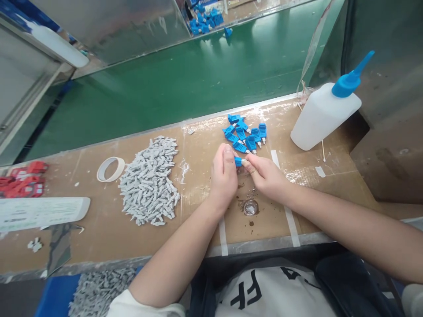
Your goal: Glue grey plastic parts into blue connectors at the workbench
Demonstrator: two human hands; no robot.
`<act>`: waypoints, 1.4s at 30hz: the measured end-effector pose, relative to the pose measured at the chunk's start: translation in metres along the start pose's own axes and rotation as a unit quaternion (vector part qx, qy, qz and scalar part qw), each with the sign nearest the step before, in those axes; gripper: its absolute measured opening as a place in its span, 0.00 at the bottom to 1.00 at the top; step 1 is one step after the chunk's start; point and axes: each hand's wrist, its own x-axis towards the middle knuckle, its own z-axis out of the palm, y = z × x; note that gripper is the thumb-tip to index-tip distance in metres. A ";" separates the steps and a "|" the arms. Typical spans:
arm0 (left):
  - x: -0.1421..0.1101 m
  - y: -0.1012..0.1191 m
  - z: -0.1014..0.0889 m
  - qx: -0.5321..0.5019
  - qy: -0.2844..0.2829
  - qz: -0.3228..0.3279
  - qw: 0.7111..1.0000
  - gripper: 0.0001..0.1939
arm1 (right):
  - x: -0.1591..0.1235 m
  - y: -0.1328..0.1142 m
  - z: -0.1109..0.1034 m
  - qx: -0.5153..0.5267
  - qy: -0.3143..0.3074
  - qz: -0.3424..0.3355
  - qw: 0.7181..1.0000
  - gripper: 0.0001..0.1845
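Note:
My left hand (225,172) is closed round a small blue plastic part (238,161), most of it hidden by the fingers. At that part's right end, the thumb and finger of my right hand (264,174) pinch a small pale grey piece (244,162). Just beyond my hands lies a loose group of similar blue parts (240,133), several with pale grey tips. A heap of small grey plastic pieces (150,180) spreads to the left of my hands. Nearer my body, below the hands, stands a small clear glass dish (250,207).
A white squeeze bottle (325,115) with a blue nozzle stands at right, near a cotton swab (323,152). A tape roll (111,169) and red parts (24,180) are at left. Behind the cardboard-covered bench (194,176) runs a green belt (172,83). A blue bin (59,295) sits below.

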 end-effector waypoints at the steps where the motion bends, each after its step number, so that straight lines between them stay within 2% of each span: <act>1: 0.000 0.000 0.000 0.000 0.001 0.001 1.000 0.26 | 0.000 0.000 0.000 0.002 0.001 -0.001 1.000 0.17; 13: 0.001 -0.002 0.003 -0.041 0.002 -0.019 0.999 0.26 | 0.003 0.002 -0.001 0.000 0.003 0.003 1.000 0.17; 15: 0.004 -0.001 -0.001 -0.024 -0.013 -0.022 0.999 0.26 | 0.003 0.002 -0.001 -0.001 0.000 0.008 1.000 0.18; 18: 0.010 -0.002 -0.009 -0.020 -0.065 -0.036 0.997 0.26 | 0.005 0.003 -0.001 0.017 -0.010 0.013 1.000 0.21; 22: 0.018 -0.006 -0.023 -0.019 -0.123 -0.025 0.992 0.23 | 0.008 0.010 -0.002 0.130 -0.027 0.032 0.991 0.26; 25: 0.020 -0.007 -0.032 -0.016 -0.173 0.018 0.985 0.24 | 0.011 0.013 -0.004 0.259 -0.036 0.070 0.963 0.29; 27: 0.019 -0.005 -0.036 0.010 -0.195 0.043 0.980 0.23 | 0.013 0.013 -0.005 0.306 -0.024 0.087 0.948 0.30; 29: 0.019 -0.002 -0.038 0.047 -0.193 0.053 0.979 0.22 | 0.013 0.012 -0.007 0.320 -0.017 0.091 0.943 0.31; 31: 0.022 -0.001 -0.040 0.039 -0.178 0.046 0.982 0.21 | 0.014 0.010 -0.010 0.319 -0.014 0.087 0.944 0.31; 32: 0.025 -0.001 -0.042 -0.002 -0.159 0.039 0.986 0.21 | 0.014 0.010 -0.012 0.317 -0.005 0.084 0.945 0.31; 34: 0.033 -0.004 -0.050 -0.165 -0.088 0.018 0.982 0.20 | 0.015 0.011 -0.018 0.313 0.045 0.079 0.945 0.32; 35: 0.038 -0.006 -0.057 -0.274 -0.041 0.004 0.961 0.19 | 0.017 0.012 -0.021 0.314 0.083 0.083 0.942 0.32; 36: 0.043 -0.008 -0.065 -0.385 0.006 -0.009 0.923 0.16 | 0.018 0.013 -0.023 0.319 0.119 0.091 0.936 0.32; 38: 0.050 -0.013 -0.081 -0.563 0.078 -0.031 0.822 0.11 | 0.022 0.016 -0.028 0.335 0.174 0.118 0.918 0.32; 40: 0.054 -0.018 -0.094 -0.653 0.118 -0.052 0.746 0.10 | 0.025 0.018 -0.031 0.348 0.195 0.145 0.905 0.31; 42: 0.054 -0.022 -0.098 -0.688 0.131 -0.082 0.709 0.10 | 0.027 0.019 -0.033 0.351 0.198 0.163 0.901 0.31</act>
